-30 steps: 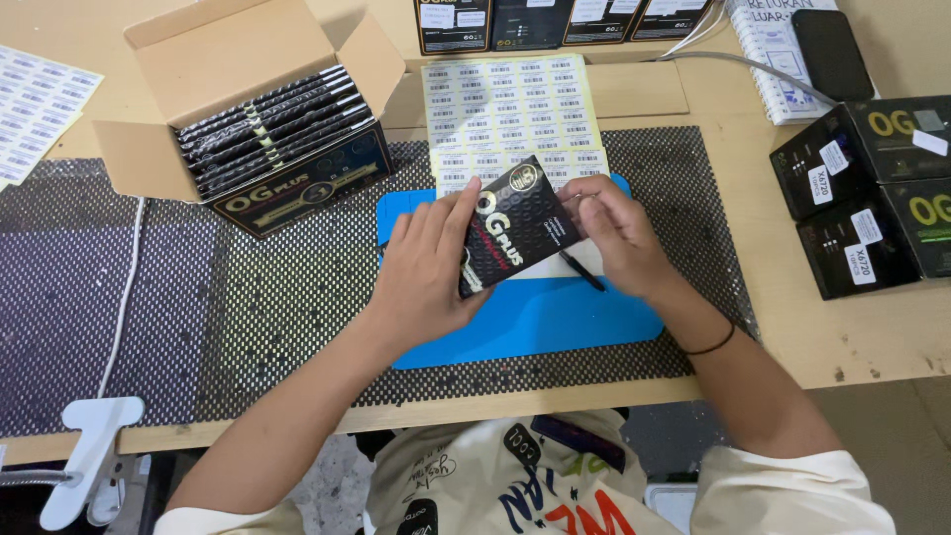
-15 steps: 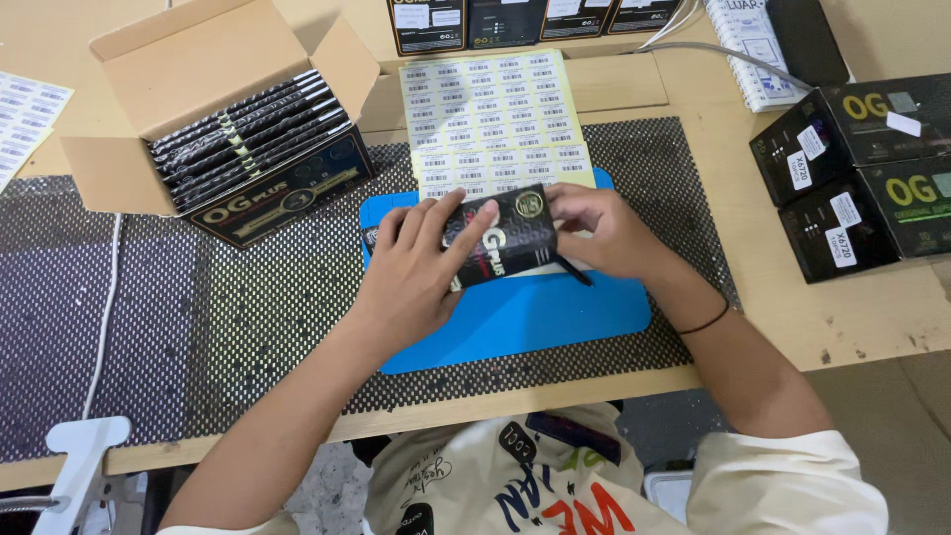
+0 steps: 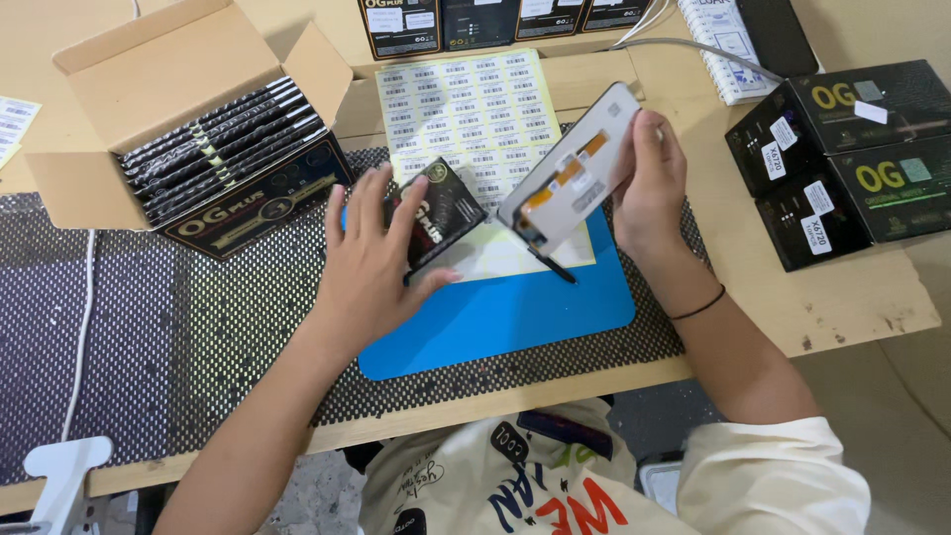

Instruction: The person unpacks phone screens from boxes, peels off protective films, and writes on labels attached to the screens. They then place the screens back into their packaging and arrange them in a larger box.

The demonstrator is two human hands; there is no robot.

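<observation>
My right hand (image 3: 649,183) holds a flat phone screen panel (image 3: 570,168) tilted up above the blue mat (image 3: 515,312), its back with orange flex strips facing me. My left hand (image 3: 371,263) grips a small black pouch (image 3: 436,213) with gold lettering, resting at the mat's upper left. The panel is clear of the pouch, a short gap apart. A thin black ribbon hangs from the panel's lower end toward the mat.
A sheet of small barcode stickers (image 3: 466,94) lies behind the mat. An open cardboard box (image 3: 188,119) packed with several black pouches sits at the left. Black boxes (image 3: 842,159) are stacked at the right, more along the far edge. A perforated dark mat (image 3: 149,337) covers the table.
The screen panel has come out of the black pouch; my right hand lifted it up and to the right while my left hand kept the pouch on the mat.
</observation>
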